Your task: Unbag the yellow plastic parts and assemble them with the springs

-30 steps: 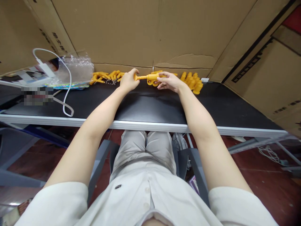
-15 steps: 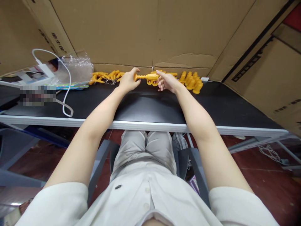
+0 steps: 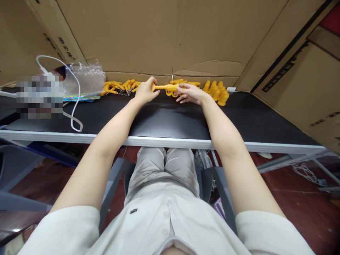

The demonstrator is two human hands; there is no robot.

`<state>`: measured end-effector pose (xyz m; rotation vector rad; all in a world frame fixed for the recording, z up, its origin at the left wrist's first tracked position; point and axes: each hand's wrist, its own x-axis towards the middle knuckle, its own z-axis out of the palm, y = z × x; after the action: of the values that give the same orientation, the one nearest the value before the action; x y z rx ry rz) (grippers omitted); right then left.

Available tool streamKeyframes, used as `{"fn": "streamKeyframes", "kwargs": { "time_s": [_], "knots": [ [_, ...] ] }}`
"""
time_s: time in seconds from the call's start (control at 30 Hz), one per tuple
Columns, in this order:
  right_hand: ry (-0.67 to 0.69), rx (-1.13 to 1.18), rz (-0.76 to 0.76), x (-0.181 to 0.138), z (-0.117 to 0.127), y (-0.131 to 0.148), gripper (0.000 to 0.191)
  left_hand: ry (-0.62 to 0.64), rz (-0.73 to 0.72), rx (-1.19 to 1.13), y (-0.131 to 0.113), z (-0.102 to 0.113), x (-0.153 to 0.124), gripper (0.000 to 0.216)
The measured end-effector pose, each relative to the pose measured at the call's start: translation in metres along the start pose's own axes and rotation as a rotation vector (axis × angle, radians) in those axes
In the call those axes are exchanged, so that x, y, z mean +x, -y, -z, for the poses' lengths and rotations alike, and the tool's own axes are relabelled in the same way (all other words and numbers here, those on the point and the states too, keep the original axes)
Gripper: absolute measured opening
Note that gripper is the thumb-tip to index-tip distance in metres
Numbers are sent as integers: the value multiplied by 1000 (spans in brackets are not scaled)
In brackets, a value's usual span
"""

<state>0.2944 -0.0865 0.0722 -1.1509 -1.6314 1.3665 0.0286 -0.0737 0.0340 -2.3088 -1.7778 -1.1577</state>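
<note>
My left hand (image 3: 145, 90) is closed round the left end of a yellow plastic rod with a screw-like stem (image 3: 160, 87). The rod lies level above the tabletop and runs into a thicker ribbed sleeve (image 3: 172, 88) at its right. My right hand (image 3: 191, 94) has its fingertips at the sleeve's right end, with the lower fingers spread out loosely. Just behind and below the sleeve sit yellow pieces with round openings (image 3: 168, 93), partly covered by it. More long yellow pieces (image 3: 195, 84) lie behind my right hand.
Yellow branching pieces with small metal chains (image 3: 113, 86) lie left of my left hand. Several yellow flanged sleeves (image 3: 219, 92) stand grouped at the right. A clear plastic bag (image 3: 89, 78) and a white cable (image 3: 79, 92) occupy the left side. Cardboard (image 3: 159, 42) walls the black table's (image 3: 265, 120) back.
My right hand has shifted slightly right, and its curled lower fingers have straightened. The ribbed sleeve looks turned. My left hand keeps its hold in the same place.
</note>
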Motion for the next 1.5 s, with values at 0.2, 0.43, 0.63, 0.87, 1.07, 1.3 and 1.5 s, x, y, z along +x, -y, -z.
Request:
{"fn": "streamKeyframes", "kwargs": {
  "time_s": [0.2,0.43,0.63,0.87,1.07,1.3,1.5],
  "knots": [
    [-20,14,41,2,0,0,30,5,-15,8,-1,0,-2,41],
    [-33,-17,42,-2,-8,6,43,22,7,58,-3,3,-4,46],
    [-63,-53,57,-1,-12,5,45,1,-19,40,0,1,-4,45],
    [-88,-78,76,0,-16,5,52,-30,-45,-18,-6,4,-8,51],
    [-105,-135,75,7,-13,1,52,-38,-33,-38,-5,2,-4,41],
    [-245,-695,539,27,-3,-19,55,11,46,-6,0,-1,2,24],
    [-189,-1110,671,34,-3,-23,34,22,20,-73,-8,2,-1,28]
  ]
}}
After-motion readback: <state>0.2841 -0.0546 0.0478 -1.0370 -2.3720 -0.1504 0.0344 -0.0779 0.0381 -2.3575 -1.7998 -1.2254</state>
